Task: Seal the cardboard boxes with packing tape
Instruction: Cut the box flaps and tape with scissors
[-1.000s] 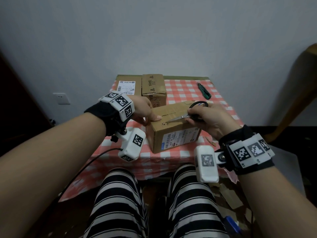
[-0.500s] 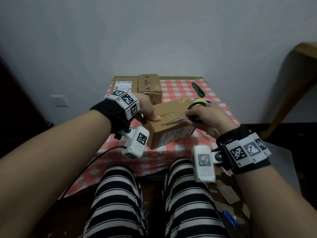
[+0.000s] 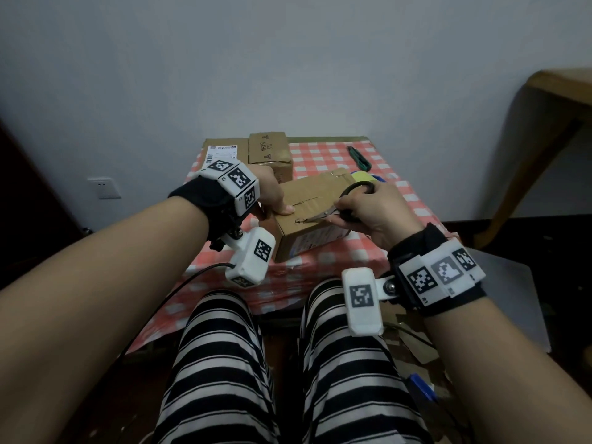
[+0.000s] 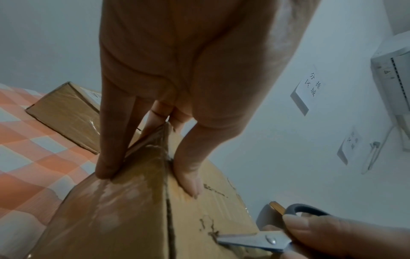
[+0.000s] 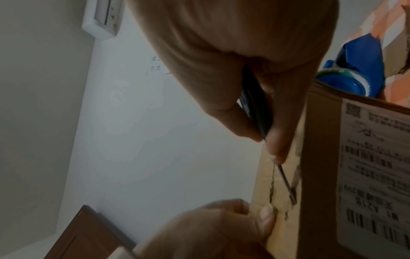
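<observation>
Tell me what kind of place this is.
Probably a plain room at home or in a small office, used as a makeshift packing spot, not a warehouse. A small table with a checked tablecloth holds labelled cardboard boxes, there is a wall socket, and a wall air conditioner hangs nearby.

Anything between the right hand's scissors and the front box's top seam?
Nothing visible. The scissors in the right hand already have their tip on top of the box. The left hand grips the box's left corner, thumb on top, clear of the blades.
</observation>
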